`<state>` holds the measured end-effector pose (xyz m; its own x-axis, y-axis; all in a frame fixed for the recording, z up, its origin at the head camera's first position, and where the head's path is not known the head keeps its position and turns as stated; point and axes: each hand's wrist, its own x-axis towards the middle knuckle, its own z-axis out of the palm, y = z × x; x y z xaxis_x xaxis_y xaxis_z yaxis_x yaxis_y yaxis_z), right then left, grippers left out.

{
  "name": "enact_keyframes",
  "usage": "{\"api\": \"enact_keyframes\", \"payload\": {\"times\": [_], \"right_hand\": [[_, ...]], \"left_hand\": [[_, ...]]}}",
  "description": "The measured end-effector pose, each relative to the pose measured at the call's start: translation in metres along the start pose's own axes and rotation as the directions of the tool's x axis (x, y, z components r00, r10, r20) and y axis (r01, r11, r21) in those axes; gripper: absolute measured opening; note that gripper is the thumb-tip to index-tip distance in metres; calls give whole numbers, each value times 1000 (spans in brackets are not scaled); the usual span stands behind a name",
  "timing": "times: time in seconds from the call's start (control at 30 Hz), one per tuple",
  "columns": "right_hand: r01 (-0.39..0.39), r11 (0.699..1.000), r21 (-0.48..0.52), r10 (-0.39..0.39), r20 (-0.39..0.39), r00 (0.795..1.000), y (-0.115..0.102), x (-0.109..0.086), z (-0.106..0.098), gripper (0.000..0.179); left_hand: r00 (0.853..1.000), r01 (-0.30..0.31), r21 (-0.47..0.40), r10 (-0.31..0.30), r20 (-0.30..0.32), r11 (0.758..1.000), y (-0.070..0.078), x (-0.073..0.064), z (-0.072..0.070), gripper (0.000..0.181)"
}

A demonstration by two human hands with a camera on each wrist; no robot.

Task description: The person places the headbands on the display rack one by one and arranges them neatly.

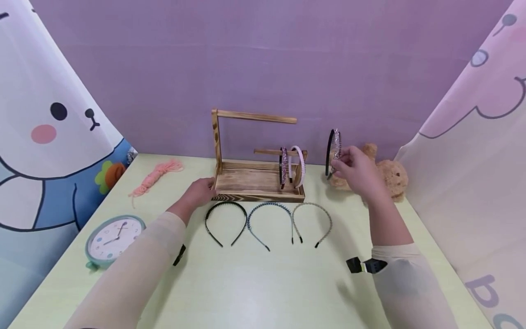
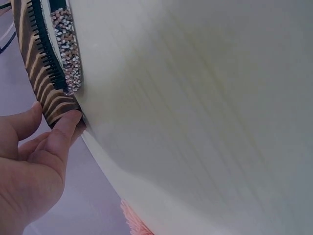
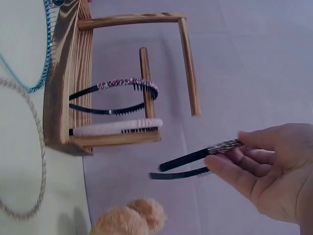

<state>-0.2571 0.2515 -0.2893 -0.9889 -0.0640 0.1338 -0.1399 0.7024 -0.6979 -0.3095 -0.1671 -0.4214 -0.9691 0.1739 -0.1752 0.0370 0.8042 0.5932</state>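
Note:
My right hand pinches a black headband with a sparkly top between thumb and fingers, holding it up to the right of a wooden rack. With its thumb and fingers, my left hand grips the rack's front left corner. On the rack's lower bar hang a pink sparkly headband and a pale pink headband; the upper bar is bare. A black headband, a blue one and a beige beaded one lie in front.
A plush toy sits at the back right, behind my right hand. On the left of the table are a bundle of pink yarn and a round green-rimmed clock beside my left forearm. A purple backdrop rises behind the rack.

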Motion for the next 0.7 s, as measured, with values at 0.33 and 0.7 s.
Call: {"api": "enact_keyframes", "payload": {"times": [0.33,0.7], "right_hand": [[79,995,64,-70,-138,988,-19,48,19,39],[111,981,161,-82,-173,981,-44,82,48,39]], "left_hand": [[1000,13,-5,-13,0,1000,-1,1,1,59],[1000,-3,1,3,-12,1000,-4,4,2,57]]}}
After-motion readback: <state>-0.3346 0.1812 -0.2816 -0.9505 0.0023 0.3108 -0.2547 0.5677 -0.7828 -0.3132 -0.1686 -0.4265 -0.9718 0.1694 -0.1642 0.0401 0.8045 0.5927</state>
